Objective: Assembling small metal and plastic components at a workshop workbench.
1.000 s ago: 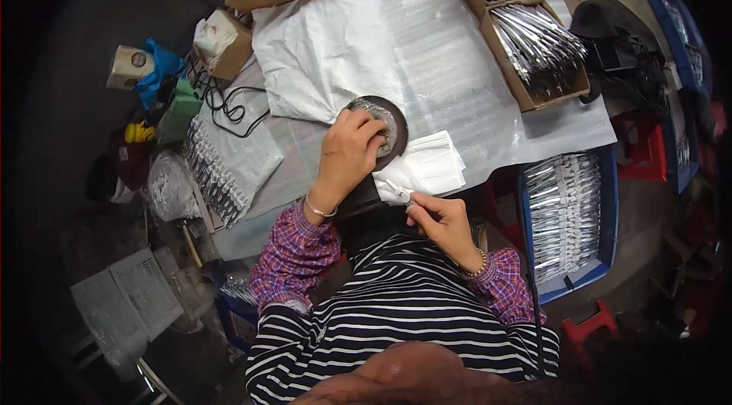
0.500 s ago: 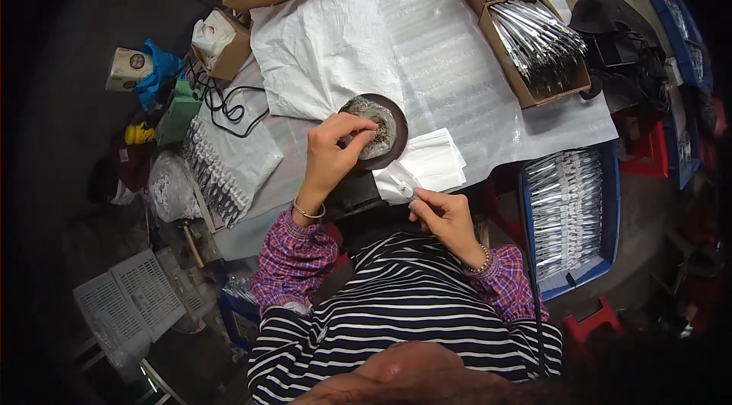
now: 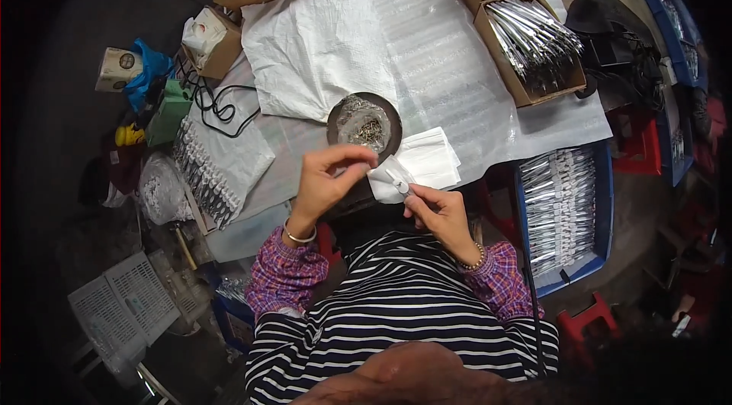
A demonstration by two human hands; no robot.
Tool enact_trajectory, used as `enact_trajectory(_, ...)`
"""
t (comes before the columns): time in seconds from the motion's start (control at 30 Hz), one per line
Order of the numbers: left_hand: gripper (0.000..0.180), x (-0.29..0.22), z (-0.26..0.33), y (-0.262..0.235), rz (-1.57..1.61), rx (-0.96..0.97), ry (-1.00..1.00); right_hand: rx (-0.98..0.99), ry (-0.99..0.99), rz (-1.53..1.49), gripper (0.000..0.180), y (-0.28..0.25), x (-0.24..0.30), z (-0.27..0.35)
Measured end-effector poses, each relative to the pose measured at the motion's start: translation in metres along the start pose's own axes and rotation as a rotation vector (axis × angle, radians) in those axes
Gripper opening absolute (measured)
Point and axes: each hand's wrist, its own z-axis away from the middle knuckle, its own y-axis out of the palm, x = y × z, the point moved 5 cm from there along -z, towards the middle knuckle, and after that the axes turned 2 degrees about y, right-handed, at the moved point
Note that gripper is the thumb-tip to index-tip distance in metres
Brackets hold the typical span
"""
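Note:
A dark round dish (image 3: 333,133) lined with clear plastic holds a heap of small brass-coloured metal pieces (image 3: 371,133). My left hand (image 3: 324,184) is just in front of it, thumb and forefinger pinched together; whatever is between them is too small to make out. Between the thumb and fingers of my right hand (image 3: 444,222) is a small white piece with a rounded end (image 3: 402,186), its tip pointing up and left. It is above a stack of folded white sheets (image 3: 431,157) beside the dish.
Cardboard boxes of slim silver parts (image 3: 534,43) stand at the far right of the table. A blue crate (image 3: 608,229) filled with similar parts sits right of my arm. More parts lie in a row (image 3: 210,180) on the left, near a black cable (image 3: 232,119) and a tissue box (image 3: 217,43).
My left hand has drawn back out of the dish toward me and now hovers by the white piece. My right hand stays nearly where it was. The whole view has shifted slightly.

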Motion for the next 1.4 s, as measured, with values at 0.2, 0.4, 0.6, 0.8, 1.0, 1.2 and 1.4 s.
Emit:
enact_trajectory(0.2, 0.017, 0.012, 0.023, 0.026, 0.083, 0.115, -0.128, -0.031, -0.113, 0.176, 0.026, 0.002, 0.009, 0.003)
enact_trajectory(0.4, 0.018, 0.015, 0.023, 0.031, -0.011, 0.117, -0.123, -0.076, -0.305, 0.347, 0.024, 0.005, 0.016, 0.008)
enact_trajectory(0.6, 0.021, 0.017, 0.021, 0.036, -0.059, 0.082, -0.067, -0.174, -0.497, 0.565, 0.022, 0.005, 0.025, 0.018)
enact_trajectory(0.8, 0.023, 0.016, 0.029, 0.028, -0.181, 0.02, -0.113, -0.151, -0.573, 0.52, 0.024, 0.011, 0.018, 0.013)
enact_trajectory(1.0, 0.024, 0.019, 0.021, 0.037, -0.067, 0.14, -0.166, -0.058, -0.363, 0.351, 0.025, 0.002, 0.01, 0.009)
enact_trajectory(1.2, 0.022, 0.015, 0.026, 0.033, -0.02, 0.138, -0.313, 0.055, -0.209, 0.196, 0.027, 0.005, 0.005, 0.007)
enact_trajectory(1.4, 0.024, 0.009, 0.021, 0.039, -0.257, 0.237, -0.069, 0.145, 0.122, -0.104, 0.025, -0.003, -0.014, 0.012)
